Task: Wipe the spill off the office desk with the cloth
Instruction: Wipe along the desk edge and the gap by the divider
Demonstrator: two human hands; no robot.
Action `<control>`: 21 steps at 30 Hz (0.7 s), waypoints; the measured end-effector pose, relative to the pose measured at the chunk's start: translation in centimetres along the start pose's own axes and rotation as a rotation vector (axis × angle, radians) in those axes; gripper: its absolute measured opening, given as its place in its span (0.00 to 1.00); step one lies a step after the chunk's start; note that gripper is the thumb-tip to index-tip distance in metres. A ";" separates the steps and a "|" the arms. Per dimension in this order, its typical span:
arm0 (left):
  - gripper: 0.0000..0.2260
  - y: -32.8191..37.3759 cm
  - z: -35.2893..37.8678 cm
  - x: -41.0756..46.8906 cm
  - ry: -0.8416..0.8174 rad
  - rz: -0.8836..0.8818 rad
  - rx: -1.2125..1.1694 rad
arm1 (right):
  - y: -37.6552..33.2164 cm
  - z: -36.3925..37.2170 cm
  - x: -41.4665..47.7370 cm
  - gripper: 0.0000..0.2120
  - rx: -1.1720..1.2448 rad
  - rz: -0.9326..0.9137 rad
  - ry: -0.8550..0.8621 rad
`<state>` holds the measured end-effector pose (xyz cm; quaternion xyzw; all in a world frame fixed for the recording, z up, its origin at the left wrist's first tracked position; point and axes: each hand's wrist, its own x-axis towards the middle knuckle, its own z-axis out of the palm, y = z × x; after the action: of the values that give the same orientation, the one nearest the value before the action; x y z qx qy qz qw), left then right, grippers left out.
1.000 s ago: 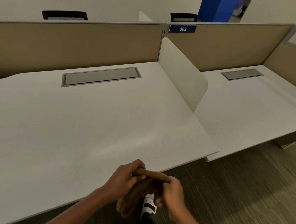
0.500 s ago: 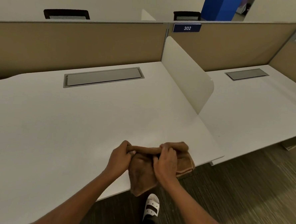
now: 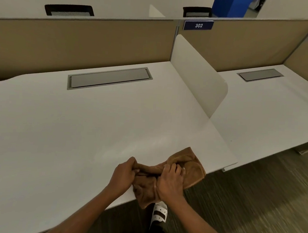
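Note:
A brown cloth (image 3: pixel 191 165) lies bunched at the front edge of the white office desk (image 3: pixel 76 138), part of it hanging over the edge. My left hand (image 3: pixel 123 175) grips its left end and my right hand (image 3: pixel 170 182) grips its middle, both closed on the fabric. A faint shiny smear (image 3: pixel 144 144) shows on the desk surface just beyond the cloth; I cannot tell whether it is the spill or a reflection.
A white divider panel (image 3: pixel 197 74) stands upright at the desk's right side, with a second desk (image 3: pixel 267 114) beyond it. A grey cable flap (image 3: pixel 108 78) sits near the tan back partition (image 3: pixel 82 43). My sandalled foot (image 3: pixel 159 214) is on the carpet below.
Both hands have brought the cloth up from below the desk edge onto the front of the desk, and the cloth has spread out to the right.

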<state>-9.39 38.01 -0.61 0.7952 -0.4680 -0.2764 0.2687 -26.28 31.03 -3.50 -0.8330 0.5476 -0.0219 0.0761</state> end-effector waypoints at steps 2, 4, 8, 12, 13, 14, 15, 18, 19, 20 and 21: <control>0.07 -0.3 0.0 -0.5 -0.025 0.005 0.003 | -0.1 -0.1 -1.3 0.16 -0.009 0.010 0.023; 0.06 -0.6 -0.1 -0.9 -0.053 0.013 0.000 | -0.1 0.0 -2.3 0.18 -0.012 0.025 0.023; 0.04 -1.1 -0.6 -1.2 -0.077 0.062 0.018 | -0.6 0.3 -3.4 0.16 -0.026 0.048 0.017; 0.04 -1.6 -1.5 -1.2 -0.119 0.129 0.029 | -1.4 0.7 -4.8 0.20 0.223 0.103 0.145; 0.06 -1.9 -1.7 -1.3 -0.137 0.155 0.033 | -1.8 1.1 -5.5 0.22 0.328 0.134 0.205; 0.08 -2.2 -1.9 -1.4 -0.159 0.187 0.036 | -2.3 1.5 -6.3 0.25 0.422 0.174 0.254; 0.10 -2.5 -2.1 -1.7 -0.185 0.219 0.044 | -2.9 1.9 -7.0 0.27 0.509 0.232 0.289; 0.13 -3.4 -2.3 -2.6 -0.266 0.290 0.124 | -4.6 2.6 -7.9 0.37 0.827 0.552 0.327; 0.12 -3.7 -2.3 -2.9 -0.277 0.310 0.157 | -5.0 2.6 -7.6 0.40 0.946 0.683 0.321; 0.11 -3.8 -2.4 -3.1 -0.279 0.326 0.183 | -5.1 2.5 -7.2 0.42 1.056 0.810 0.315; 0.10 -3.9 -2.5 -3.2 -0.271 0.336 0.195 | -5.1 2.4 -6.7 0.42 1.167 0.933 0.317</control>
<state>-6.65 42.89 -0.91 0.6839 -0.6501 -0.2856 0.1677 -24.06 39.38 -4.77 -0.3269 0.7467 -0.3927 0.4259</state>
